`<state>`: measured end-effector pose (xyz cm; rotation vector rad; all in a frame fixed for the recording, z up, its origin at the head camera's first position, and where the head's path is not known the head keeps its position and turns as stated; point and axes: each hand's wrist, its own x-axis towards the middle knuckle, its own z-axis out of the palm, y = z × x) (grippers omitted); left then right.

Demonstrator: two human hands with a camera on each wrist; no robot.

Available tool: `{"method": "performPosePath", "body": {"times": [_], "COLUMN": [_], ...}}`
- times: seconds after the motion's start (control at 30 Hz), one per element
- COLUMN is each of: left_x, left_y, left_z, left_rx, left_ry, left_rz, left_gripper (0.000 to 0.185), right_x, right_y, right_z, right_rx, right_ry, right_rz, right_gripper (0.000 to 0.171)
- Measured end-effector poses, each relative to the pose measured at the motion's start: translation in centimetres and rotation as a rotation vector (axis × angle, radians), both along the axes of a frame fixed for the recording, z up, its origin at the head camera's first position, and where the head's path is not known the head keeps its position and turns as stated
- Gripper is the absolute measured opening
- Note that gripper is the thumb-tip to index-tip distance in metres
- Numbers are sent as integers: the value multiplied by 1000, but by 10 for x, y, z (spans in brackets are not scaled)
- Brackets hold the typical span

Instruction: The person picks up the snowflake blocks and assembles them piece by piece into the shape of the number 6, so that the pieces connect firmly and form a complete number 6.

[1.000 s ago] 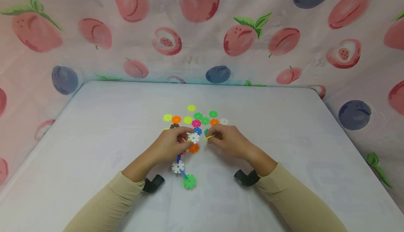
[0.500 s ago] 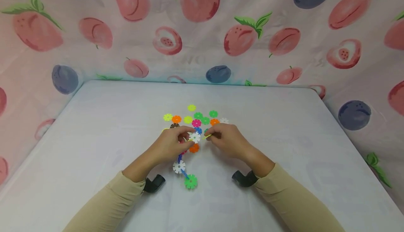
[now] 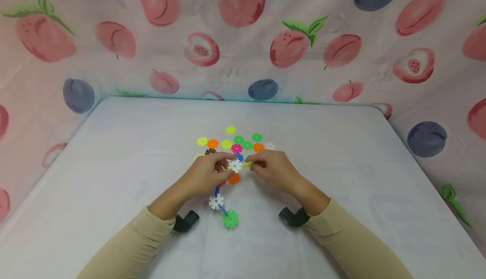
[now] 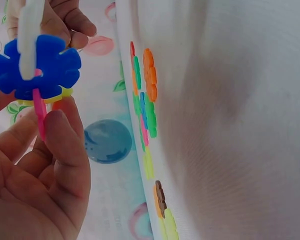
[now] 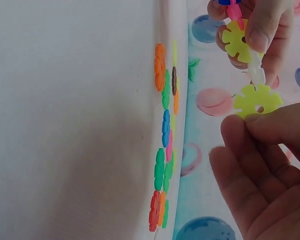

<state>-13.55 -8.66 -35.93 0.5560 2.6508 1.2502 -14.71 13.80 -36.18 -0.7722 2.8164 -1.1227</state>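
Right hand (image 3: 275,170): fingers (image 5: 262,32) pinch a yellow-green disc (image 5: 257,100), edge against the white disc (image 3: 235,165). Left hand (image 3: 206,173): fingers (image 4: 65,135) clamped on the chain of linked discs (image 3: 222,203), raised above the surface (image 3: 341,178); its white, blue and green end trails toward the person. Loose discs (image 3: 235,143) lie clustered just beyond both hands. Surface: pale cloth. Behind and at both sides hangs a fruit-print curtain (image 3: 243,38).
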Motion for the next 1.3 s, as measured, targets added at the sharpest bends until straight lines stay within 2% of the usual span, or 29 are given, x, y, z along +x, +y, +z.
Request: {"method": "performPosePath", "body": {"times": [0.3,0.67,1.1,1.3], "left_x": [0,1,0,0], "left_y": [-1,-1,0,1], "left_z": [0,1,2,4], "left_rx": [2,-10,-24,-40], "left_ry": [4,4,-2,44], "left_rz": [16,10,3,-18], "left_gripper": [34,35,36,36], "right_x": [3,2,6,8], "right_y": [-2,-5,-11,-12], "right_z": [1,-1,1,2], "right_rx": [-5,0,20,8], "right_ry": [-13,39,95,149], "right_rz": [-8,32,5,-4], "right_gripper": [12,11,9,9]}}
